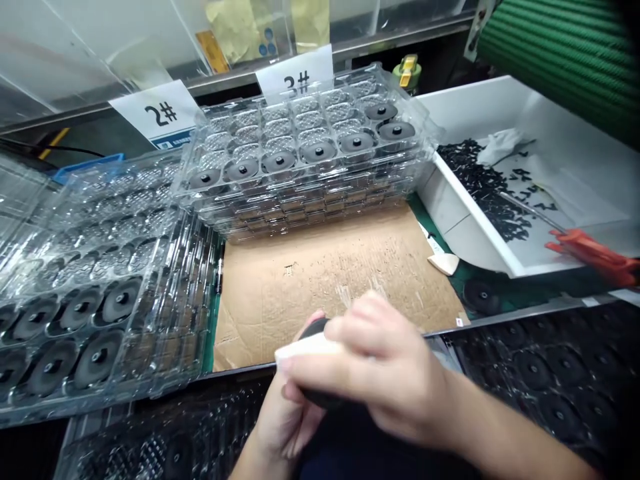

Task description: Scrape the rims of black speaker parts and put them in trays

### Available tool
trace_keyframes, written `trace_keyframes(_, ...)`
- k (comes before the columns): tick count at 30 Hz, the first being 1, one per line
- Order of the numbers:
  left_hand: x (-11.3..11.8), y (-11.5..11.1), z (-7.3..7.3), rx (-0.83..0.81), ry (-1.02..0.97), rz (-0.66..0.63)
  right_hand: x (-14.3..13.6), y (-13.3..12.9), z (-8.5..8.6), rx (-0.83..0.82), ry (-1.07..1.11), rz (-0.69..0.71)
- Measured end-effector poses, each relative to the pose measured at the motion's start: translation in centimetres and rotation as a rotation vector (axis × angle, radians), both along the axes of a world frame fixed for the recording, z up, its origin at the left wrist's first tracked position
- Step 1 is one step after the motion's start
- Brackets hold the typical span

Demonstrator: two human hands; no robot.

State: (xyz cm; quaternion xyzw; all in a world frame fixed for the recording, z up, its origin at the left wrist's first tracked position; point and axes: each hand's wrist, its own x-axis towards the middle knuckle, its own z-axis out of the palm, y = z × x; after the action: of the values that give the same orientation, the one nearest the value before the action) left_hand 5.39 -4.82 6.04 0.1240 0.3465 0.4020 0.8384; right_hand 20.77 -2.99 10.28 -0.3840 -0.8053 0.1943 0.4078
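Low in the middle of the view, my left hand (293, 420) is closed around a black round part (317, 327), mostly covered by my fingers. It looks like the black discs in the trays. Over it, my right hand (395, 367) presses a white piece (310, 347) against the part. Motion blur and my fingers hide whether that piece is cloth or something stiff. Both hands are above the near edge of a brown cardboard sheet (310, 267).
Behind the cardboard stand stacked clear trays (320, 173) with several black discs; another tray stack (95, 267) is at left. At right, a white bin (465, 213) holds small black pieces and a red-handled screwdriver (595, 253). A green ribbed tube (560, 60) hangs upper right.
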Motion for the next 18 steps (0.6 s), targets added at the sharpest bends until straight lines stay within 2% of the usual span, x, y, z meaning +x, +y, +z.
trace_keyframes(1,-0.2,0.0,-0.1,0.015,-0.041,0.000,0.5,0.5,-0.6,-0.088,0.064,-0.004)
trace_keyframes(3,-0.7,0.0,-0.3,0.028,-0.130,-0.010,1.6,0.8,-2.9,-0.305,0.161,-0.182)
trace_keyframes(5,-1.1,0.1,-0.5,0.023,-0.178,-0.020,2.5,0.2,-6.4,-0.459,0.168,-0.380)
trace_keyframes(6,-1.2,0.1,-0.6,0.015,-0.185,-0.022,2.9,-0.3,-8.3,-0.509,0.138,-0.419)
trace_keyframes(8,-1.1,0.2,-0.7,0.006,-0.197,-0.033,3.4,-1.5,-11.7,-0.570,0.069,-0.378)
trace_keyframes(10,-0.7,0.3,-0.7,-0.011,-0.211,-0.056,3.7,-2.3,-13.4,-0.589,0.038,-0.327)
trace_keyframes(12,-0.1,0.3,-0.6,-0.017,-0.217,-0.083,4.0,-2.6,-12.5,-0.590,0.053,-0.360)
trace_keyframes(15,0.7,0.2,-0.4,-0.010,-0.207,-0.103,4.1,-2.3,-7.4,-0.453,0.131,-0.457)
trace_keyframes(16,0.9,0.2,-0.4,-0.010,-0.197,-0.103,4.0,-2.1,-5.5,-0.341,0.146,-0.415)
trace_keyframes(18,1.2,0.0,-0.5,-0.034,-0.170,-0.094,3.5,-1.8,-2.4,-0.081,0.106,-0.202)
